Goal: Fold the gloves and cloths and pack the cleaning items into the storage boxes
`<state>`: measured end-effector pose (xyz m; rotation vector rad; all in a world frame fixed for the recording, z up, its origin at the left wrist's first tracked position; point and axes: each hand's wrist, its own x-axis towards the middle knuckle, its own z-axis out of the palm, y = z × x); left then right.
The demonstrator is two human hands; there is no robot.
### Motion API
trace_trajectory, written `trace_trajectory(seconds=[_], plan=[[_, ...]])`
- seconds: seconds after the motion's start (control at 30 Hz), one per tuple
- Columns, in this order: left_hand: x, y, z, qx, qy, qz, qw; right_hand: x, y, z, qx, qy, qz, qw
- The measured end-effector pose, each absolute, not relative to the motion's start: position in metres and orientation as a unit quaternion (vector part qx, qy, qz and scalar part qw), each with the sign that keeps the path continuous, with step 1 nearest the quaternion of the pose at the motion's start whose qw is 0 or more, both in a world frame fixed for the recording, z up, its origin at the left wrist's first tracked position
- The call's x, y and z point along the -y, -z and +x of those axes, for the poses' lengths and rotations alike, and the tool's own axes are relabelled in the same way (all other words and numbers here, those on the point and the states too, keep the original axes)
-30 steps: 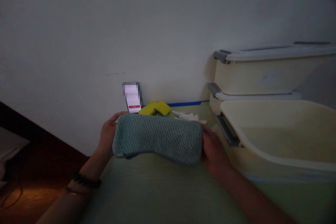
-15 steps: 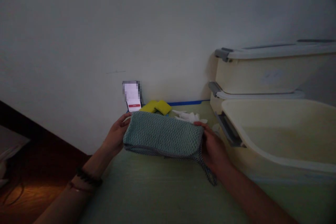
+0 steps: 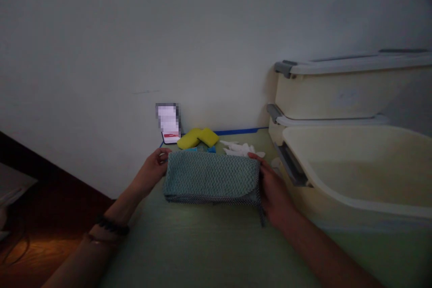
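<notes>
A folded teal cloth (image 3: pixel 212 175) with a woven texture and a dark speckled edging is stretched level between my two hands, over the pale green table (image 3: pixel 202 243). My left hand (image 3: pixel 155 168) grips its left end, fingers curled behind the edge. At the right end, my right hand (image 3: pixel 270 184) pinches the cloth with fingertips on its upper corner. A short dark strip of the edging hangs below that corner. Whether the cloth's underside touches the table I cannot tell.
Behind the cloth lie yellow sponges (image 3: pixel 198 138), small blue pieces (image 3: pixel 211 149) and crumpled white material (image 3: pixel 241 148). A lit phone (image 3: pixel 169 123) leans on the wall. Right of my right hand stands an open cream bin (image 3: pixel 324 180), with a lidded bin (image 3: pixel 320 94) behind it.
The cloth has come down slightly and tilts less, uncovering more of the sponges and blue pieces behind. Its hanging strip now swings closer in. Both hands keep their hold.
</notes>
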<state>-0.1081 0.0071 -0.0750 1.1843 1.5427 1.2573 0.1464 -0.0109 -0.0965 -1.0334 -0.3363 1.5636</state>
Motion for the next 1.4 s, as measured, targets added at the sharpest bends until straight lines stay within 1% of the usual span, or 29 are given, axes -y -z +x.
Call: trace_trajectory(seconds=[0.17, 0.3, 0.43, 0.5, 0.57, 0.63, 0.73, 0.83, 0.9, 0.97, 1.03, 1.07, 1.1, 1.13, 1.23, 1.3, 1.4], plan=[[-0.006, 0.070, -0.113, -0.632, -0.478, 0.478, 0.379, 0.014, 0.097, 0.150, 0.203, -0.636, -0.490, 0.560], [-0.007, 0.073, -0.111, -0.643, -0.452, 0.466, 0.407, 0.012, 0.104, 0.151, 0.225, -0.625, -0.491, 0.564], [-0.010, 0.077, -0.108, -0.642, -0.416, 0.469, 0.441, 0.009, 0.104, 0.149, 0.201, -0.652, -0.467, 0.562], [-0.009, 0.078, -0.108, -0.640, -0.402, 0.484, 0.441, 0.008, 0.102, 0.148, 0.170, -0.676, -0.453, 0.555], [-0.008, 0.078, -0.107, -0.633, -0.394, 0.503, 0.438, 0.009, 0.101, 0.148, 0.181, -0.674, -0.455, 0.553], [-0.006, 0.078, -0.107, -0.620, -0.391, 0.524, 0.433, 0.009, 0.105, 0.151, 0.254, -0.631, -0.489, 0.546], [-0.004, 0.077, -0.110, -0.603, -0.403, 0.551, 0.413, 0.008, 0.116, 0.156, 0.399, -0.544, -0.548, 0.495], [-0.005, 0.077, -0.114, -0.608, -0.422, 0.569, 0.360, 0.008, 0.125, 0.159, 0.512, -0.469, -0.562, 0.449], [-0.006, 0.077, -0.116, -0.614, -0.409, 0.610, 0.289, 0.009, 0.128, 0.158, 0.588, -0.373, -0.557, 0.454], [-0.006, 0.078, -0.116, -0.601, -0.376, 0.683, 0.176, 0.012, 0.127, 0.156, 0.661, -0.252, -0.544, 0.451], [-0.002, 0.076, -0.113, -0.565, -0.332, 0.752, 0.068, 0.017, 0.124, 0.154, 0.722, -0.147, -0.534, 0.414], [0.001, 0.075, -0.111, -0.540, -0.305, 0.783, 0.042, 0.019, 0.121, 0.153, 0.748, -0.106, -0.529, 0.388], [0.005, 0.072, -0.108, -0.513, -0.272, 0.813, 0.042, 0.022, 0.118, 0.152, 0.773, -0.074, -0.516, 0.362], [0.009, 0.070, -0.105, -0.488, -0.232, 0.839, 0.063, 0.025, 0.113, 0.152, 0.798, -0.052, -0.496, 0.338], [0.020, 0.062, -0.097, -0.427, -0.114, 0.885, 0.147, 0.031, 0.101, 0.153, 0.869, -0.059, -0.408, 0.272], [0.024, 0.059, -0.094, -0.420, -0.077, 0.890, 0.162, 0.033, 0.096, 0.153, 0.899, -0.078, -0.364, 0.230], [0.024, 0.059, -0.094, -0.436, -0.051, 0.882, 0.174, 0.034, 0.096, 0.152, 0.916, -0.078, -0.347, 0.183]])
